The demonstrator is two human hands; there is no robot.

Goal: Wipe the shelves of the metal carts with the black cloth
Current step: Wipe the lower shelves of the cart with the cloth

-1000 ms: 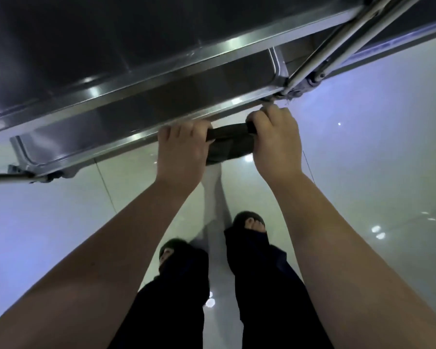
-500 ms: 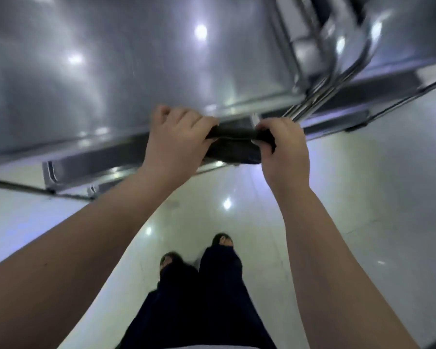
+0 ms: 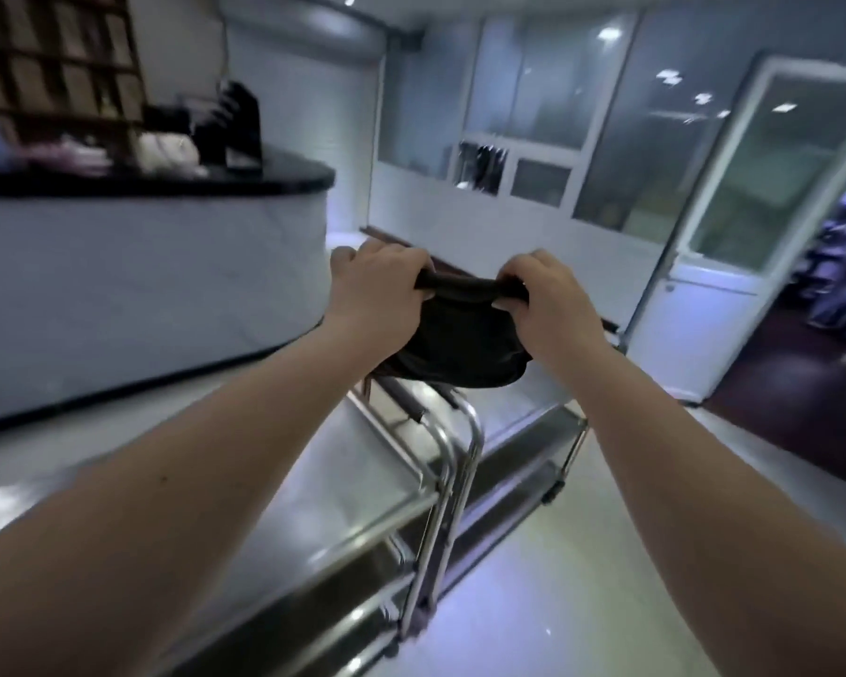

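Note:
I hold the black cloth (image 3: 453, 342) stretched between both hands in the air, above the handles of the metal carts. My left hand (image 3: 374, 285) grips its upper left edge and my right hand (image 3: 545, 300) grips its upper right edge; the rest of the cloth sags below. Two steel carts stand below my arms: the near cart's top shelf (image 3: 343, 495) lies under my left forearm, and the second cart (image 3: 533, 427) stands just right of it. Their tubular handles (image 3: 453, 432) meet side by side under the cloth.
A white counter with a black top (image 3: 167, 266) stands to the left, with dark items on it. A white door with a glass panel (image 3: 753, 227) and glazed partitions are ahead on the right. Glossy floor (image 3: 582, 579) spreads to the right of the carts.
My view has risen from the floor and cart shelves to the room ahead. Both hands lifted the cloth up away from the shelf edge, still gripping it.

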